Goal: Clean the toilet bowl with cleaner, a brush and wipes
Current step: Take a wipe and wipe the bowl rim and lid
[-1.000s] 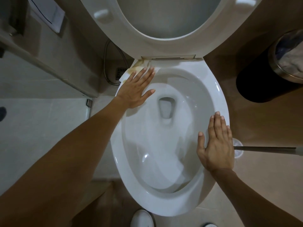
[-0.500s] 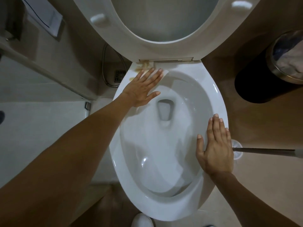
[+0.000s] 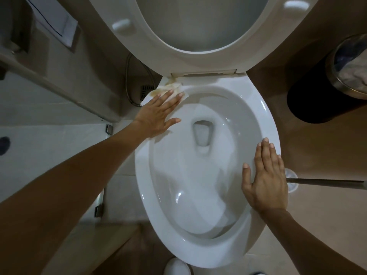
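The toilet bowl [image 3: 202,253] fills the middle of my view, its long axis running from the hinge at the far end toward my feet at the near end, with the seat [image 3: 158,46] tipped up and away behind it. Inside the bowl I see pale water pooled around the drain opening [image 3: 202,133] and nothing else that I can make out. My left hand [image 3: 156,116] lies flat with fingers straight on the far left part of the rim, pressing a wipe [image 3: 174,90] down against it; the wipe shows past my fingertips and is stained yellow-brown, and more of that stain [image 3: 171,81] sits just beyond it, toward the left end of the hinge. So the dirt lies ahead of my left hand, along the line my fingers already point, and this is the hand much nearer to it. I judge the coming stroke is a short push forward into that corner, keeping the wipe flat under the fingers so it does not bunch or slip into the bowl. My right hand [image 3: 266,179] rests flat on the right side of the rim, fingers straight and together, holding nothing, and seems only to steady me. Just beside it, to the right, the brush handle [image 3: 325,183] lies across the floor, its long axis running left to right and pointing at the bowl. Further right stands a dark bin [image 3: 309,100] with crumpled white waste [image 3: 355,74] in it
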